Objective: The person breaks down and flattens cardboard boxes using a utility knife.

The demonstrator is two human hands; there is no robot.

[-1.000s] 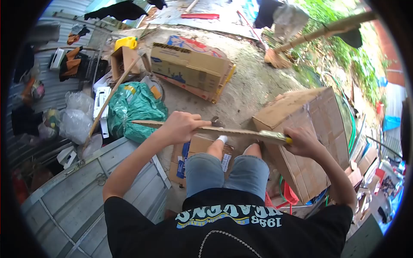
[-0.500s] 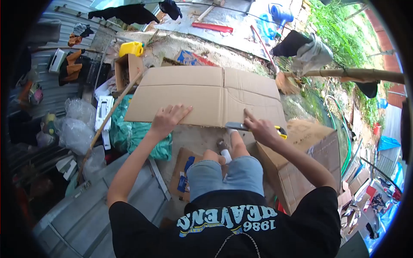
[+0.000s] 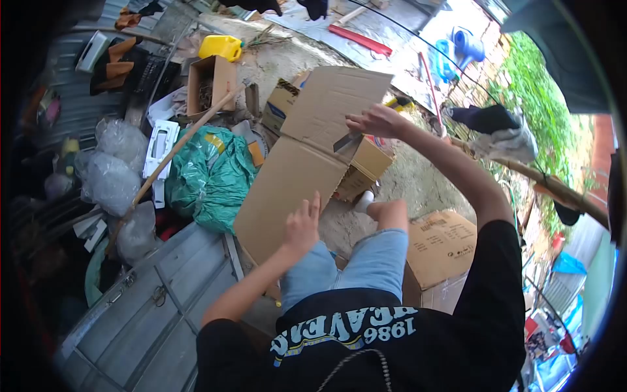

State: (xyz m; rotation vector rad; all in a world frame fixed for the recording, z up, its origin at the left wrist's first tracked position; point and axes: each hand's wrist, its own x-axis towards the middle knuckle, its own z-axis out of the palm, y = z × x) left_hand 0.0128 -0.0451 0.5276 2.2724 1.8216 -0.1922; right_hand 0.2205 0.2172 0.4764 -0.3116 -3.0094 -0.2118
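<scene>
A large creased cardboard sheet (image 3: pixel 287 189) lies at a slant in front of me, its far panel (image 3: pixel 336 98) beyond a fold. My right hand (image 3: pixel 377 122) grips a knife by its yellow-and-black handle (image 3: pixel 400 103). The broad grey blade (image 3: pixel 346 141) points down and left, overlapping the sheet's right edge near the fold. Over the near part of the sheet is my left hand (image 3: pixel 302 225), holding nothing, its index finger stretched out and the others loosely bent.
A closed cardboard box (image 3: pixel 444 245) stands by my right leg. Smaller boxes (image 3: pixel 369 166) sit beyond the sheet. To the left are a green plastic bag (image 3: pixel 212 176), a wooden pole (image 3: pixel 173 163) and a grey metal panel (image 3: pixel 150 307). A yellow jug (image 3: pixel 221 48) stands farther back.
The cardboard sheet has turned from crosswise to a slant, its far end swinging away. My right hand has moved forward with the knife; my left hand has come nearer my lap.
</scene>
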